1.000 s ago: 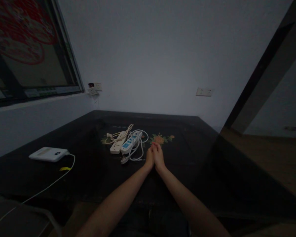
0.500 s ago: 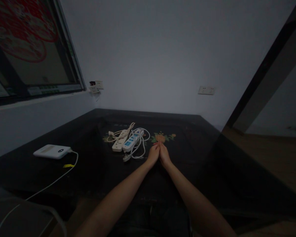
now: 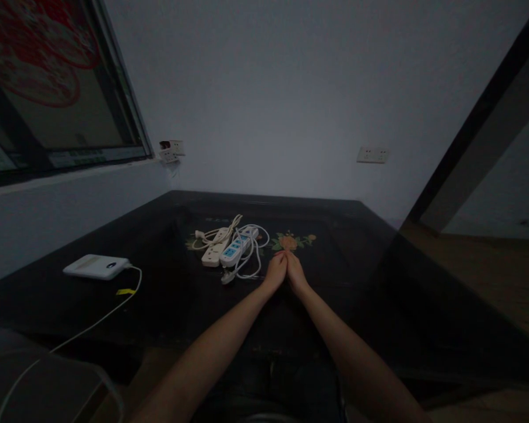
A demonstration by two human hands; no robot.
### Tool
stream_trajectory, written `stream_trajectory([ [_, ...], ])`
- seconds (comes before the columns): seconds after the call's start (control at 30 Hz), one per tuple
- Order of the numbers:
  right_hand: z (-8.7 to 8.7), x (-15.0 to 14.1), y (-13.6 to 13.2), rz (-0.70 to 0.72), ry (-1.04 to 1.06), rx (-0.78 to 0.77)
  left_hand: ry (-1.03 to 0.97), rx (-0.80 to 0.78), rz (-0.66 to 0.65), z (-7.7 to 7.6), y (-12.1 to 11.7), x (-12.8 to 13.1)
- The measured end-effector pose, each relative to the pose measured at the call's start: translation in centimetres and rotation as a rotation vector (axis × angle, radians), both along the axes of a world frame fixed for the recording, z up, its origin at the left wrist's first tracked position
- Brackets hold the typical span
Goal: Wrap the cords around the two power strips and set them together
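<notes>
My left hand [image 3: 276, 269] and my right hand [image 3: 295, 271] rest together on the dark table, their inner sides touching near the fingertips. Both look empty, with the fingers stretched forward; their undersides are hidden. Just left of them lie two power strips side by side. One is a cream power strip [image 3: 212, 255] with its cord bundled over it. The other is a white power strip with blue socket panels [image 3: 231, 253], and its white cord [image 3: 259, 261] loops around it. A grey-white plug [image 3: 228, 276] lies at the near end, close to my left hand.
The black table [image 3: 361, 258] bears a painted flower [image 3: 287, 241] beyond my hands. At left lies a white power bank [image 3: 97, 267] with a white cable [image 3: 94, 325] running off the near edge, beside a yellow tag [image 3: 126, 291]. Wall sockets [image 3: 372, 155] and a window [image 3: 92, 117] lie beyond.
The view has shifted slightly, so the things on the table appear a little higher. My hands stay together in the same place, and nothing on the table has moved.
</notes>
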State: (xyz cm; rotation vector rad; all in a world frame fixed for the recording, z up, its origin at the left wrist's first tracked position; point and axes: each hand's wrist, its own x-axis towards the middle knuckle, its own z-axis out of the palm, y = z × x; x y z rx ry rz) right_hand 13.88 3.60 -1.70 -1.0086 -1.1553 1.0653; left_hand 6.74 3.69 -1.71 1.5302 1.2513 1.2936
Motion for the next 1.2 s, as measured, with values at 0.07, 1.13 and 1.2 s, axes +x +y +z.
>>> stream_trajectory([
  [0.07, -0.01, -0.02, -0.06, -0.002, 0.002, -0.003, -0.001, 0.005, 0.006, -0.13, 0.04, 0.02],
  [1.13, 0.19, 0.40, -0.08, -0.002, -0.057, 0.018, -0.008, 0.023, 0.013, -0.13, 0.23, 0.06],
  [1.2, 0.18, 0.39, -0.06, -0.004, -0.057, 0.017, -0.010, 0.023, 0.010, -0.10, 0.16, 0.05],
])
